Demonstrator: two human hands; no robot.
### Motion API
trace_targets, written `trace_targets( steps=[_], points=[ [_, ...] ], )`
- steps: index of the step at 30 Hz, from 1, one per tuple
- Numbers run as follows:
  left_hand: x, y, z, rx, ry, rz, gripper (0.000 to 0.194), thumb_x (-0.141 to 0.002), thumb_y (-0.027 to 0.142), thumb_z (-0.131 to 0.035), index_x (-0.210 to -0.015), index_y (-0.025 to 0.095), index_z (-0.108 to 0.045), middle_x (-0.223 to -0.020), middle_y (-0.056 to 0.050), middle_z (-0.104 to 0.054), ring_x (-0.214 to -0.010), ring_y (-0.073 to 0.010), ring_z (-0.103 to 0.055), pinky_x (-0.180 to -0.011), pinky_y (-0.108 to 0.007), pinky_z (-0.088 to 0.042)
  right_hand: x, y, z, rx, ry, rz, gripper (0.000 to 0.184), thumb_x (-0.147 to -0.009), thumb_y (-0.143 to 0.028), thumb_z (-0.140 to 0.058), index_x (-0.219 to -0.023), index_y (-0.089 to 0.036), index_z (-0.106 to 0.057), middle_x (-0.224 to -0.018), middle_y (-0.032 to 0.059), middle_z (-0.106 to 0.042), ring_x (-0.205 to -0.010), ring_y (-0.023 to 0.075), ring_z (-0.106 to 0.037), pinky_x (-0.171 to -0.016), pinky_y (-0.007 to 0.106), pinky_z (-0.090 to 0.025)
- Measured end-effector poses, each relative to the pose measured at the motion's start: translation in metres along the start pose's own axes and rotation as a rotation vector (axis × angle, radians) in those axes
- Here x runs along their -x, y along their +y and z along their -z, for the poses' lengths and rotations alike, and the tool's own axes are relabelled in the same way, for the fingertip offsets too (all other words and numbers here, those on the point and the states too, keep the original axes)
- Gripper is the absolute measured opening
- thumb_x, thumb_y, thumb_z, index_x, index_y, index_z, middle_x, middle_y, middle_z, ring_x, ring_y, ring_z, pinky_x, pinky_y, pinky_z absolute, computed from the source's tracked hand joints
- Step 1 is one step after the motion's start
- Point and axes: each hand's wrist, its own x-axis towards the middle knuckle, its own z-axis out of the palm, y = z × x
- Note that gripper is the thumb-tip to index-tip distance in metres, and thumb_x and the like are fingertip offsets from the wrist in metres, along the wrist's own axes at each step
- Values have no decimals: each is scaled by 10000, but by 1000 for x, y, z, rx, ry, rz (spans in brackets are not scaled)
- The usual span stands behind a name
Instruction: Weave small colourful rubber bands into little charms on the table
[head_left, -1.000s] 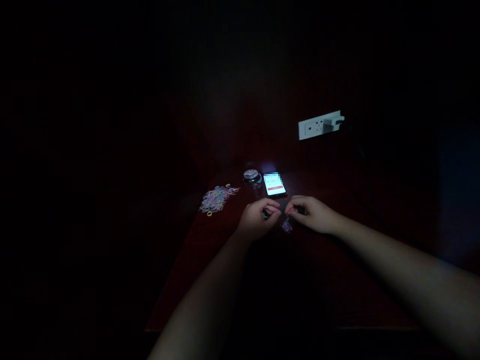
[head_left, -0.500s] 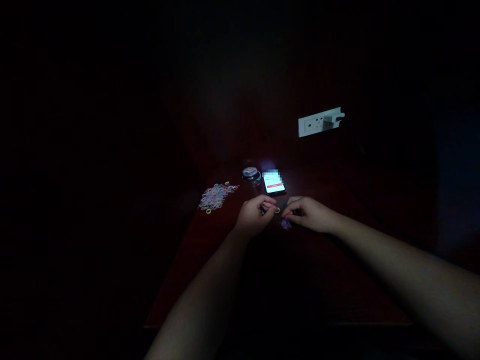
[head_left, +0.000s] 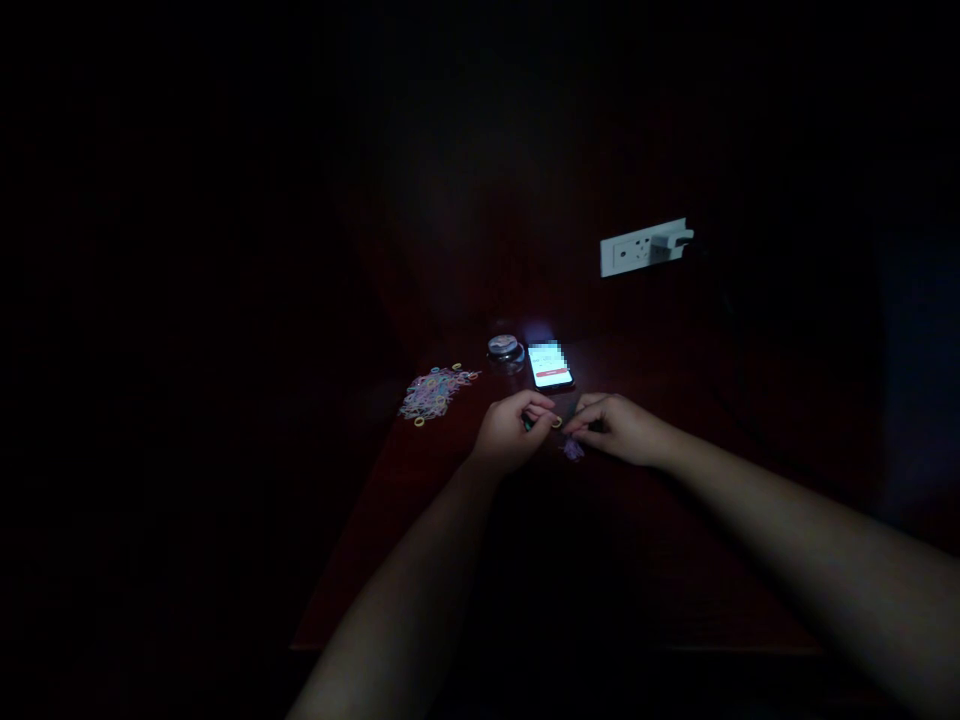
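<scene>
Over the dark red table, my left hand is closed in a pinch. A small yellow elastic band sits at its fingertips, and a bit of green shows under its fingers. Just to the right, my right hand has its thumb and fingers pressed together, and what they hold is too small and dark to make out. Below its fingertips lies a little bunch of purple elastic bands. A heap of mixed coloured elastic bands spreads to the left of my left hand.
A lit phone lies just beyond my hands. Beside it stands a small lidded jar. A white wall socket with a plug in it is at the back right. The table's left edge shows faintly; the surroundings are very dark.
The view has shifted slightly, so the things appear a little farther right. My hands keep nearly the same pose, with the yellow elastic band still at my left fingertips.
</scene>
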Motion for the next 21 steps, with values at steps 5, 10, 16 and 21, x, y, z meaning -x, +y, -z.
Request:
trace_targets(
  steps=[5, 10, 16, 21],
  points=[
    [0, -4, 1, -3, 4, -4, 148, -797, 226, -629, -929, 171, -670, -765, -26, -713, -657, -110, -632, -638, -218, -516, 0, 0, 7, 65, 59, -25, 212, -847, -266, -568, -915, -246, -768, -816, 39, -650, -751, 163, -606, -684, 271, -465],
    [0, -9, 2, -12, 14, 19, 158, -794, 257, -643, -926, 173, -669, -767, -22, -713, -651, -109, -629, -633, -218, -513, 0, 0, 6, 44, 77, -50, 199, -837, -251, -575, -892, -241, -766, -828, 42, -667, -739, 162, -620, -686, 272, -475],
    [0, -15, 6, -20, 53, 30, 164, -800, 261, -632, -929, 167, -674, -755, -17, -698, -672, -105, -627, -638, -207, -498, -1, -3, 6, 64, 140, -68, 191, -841, -220, -547, -877, -212, -734, -896, 53, -698, -820, 188, -638, -748, 301, -487],
    [0, -22, 9, -30, 140, 61, 164, -794, 261, -622, -915, 161, -672, -746, -16, -678, -668, -101, -609, -606, -192, -472, -3, -3, 8, 68, 182, -91, 189, -850, -204, -513, -875, -209, -701, -919, 49, -712, -850, 194, -643, -780, 314, -488]
  ],
)
